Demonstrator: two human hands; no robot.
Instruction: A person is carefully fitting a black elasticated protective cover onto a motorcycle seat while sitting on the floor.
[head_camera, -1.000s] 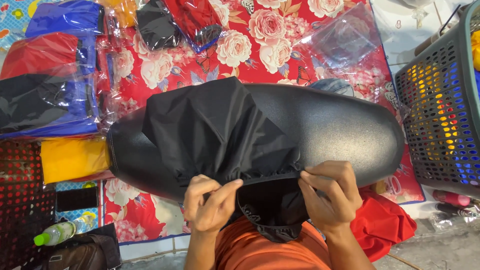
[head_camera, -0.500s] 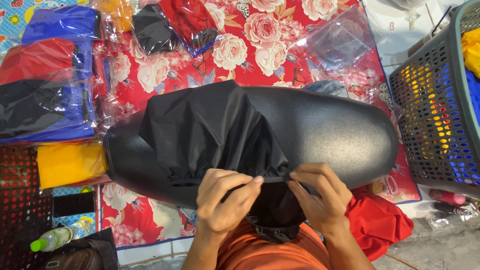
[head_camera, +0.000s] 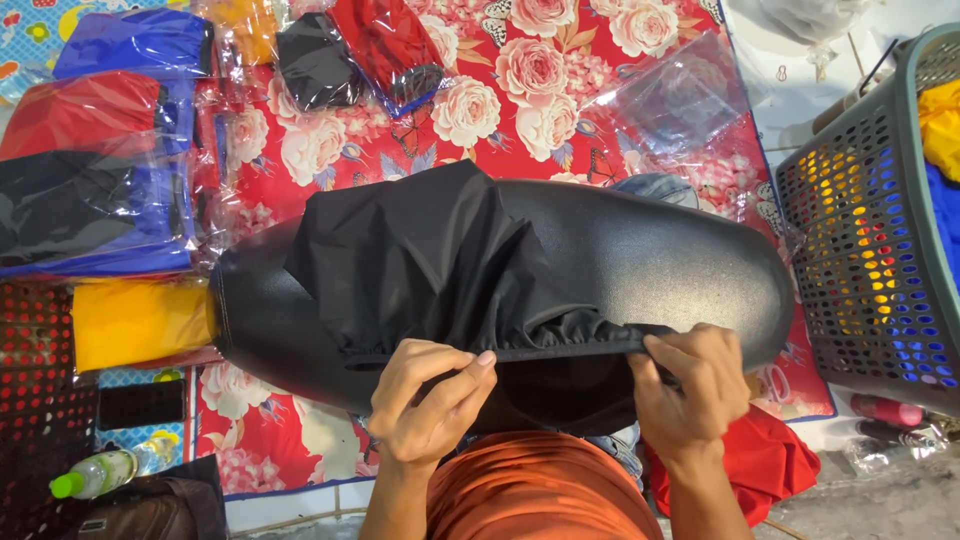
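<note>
A long black seat form (head_camera: 680, 270) lies across my lap over a red flowered mat (head_camera: 520, 90). A black fabric cover (head_camera: 420, 260) with an elastic hem is draped over its left and middle part. My left hand (head_camera: 425, 400) pinches the near hem of the cover between thumb and fingers. My right hand (head_camera: 690, 385) grips the same hem farther right, so the edge runs stretched between both hands. The seat's right end is bare.
Bagged folded covers in blue, red and black (head_camera: 95, 180) are stacked at the left, with a yellow one (head_camera: 135, 320) below. A grey perforated basket (head_camera: 870, 250) stands at the right. An empty clear bag (head_camera: 680, 95), red cloth (head_camera: 770, 460) and a bottle (head_camera: 105, 470) lie around.
Both hands have moved apart along the hem, the right one going right. The elastic edge is now pulled out straight, and the cover spreads wider over the seat.
</note>
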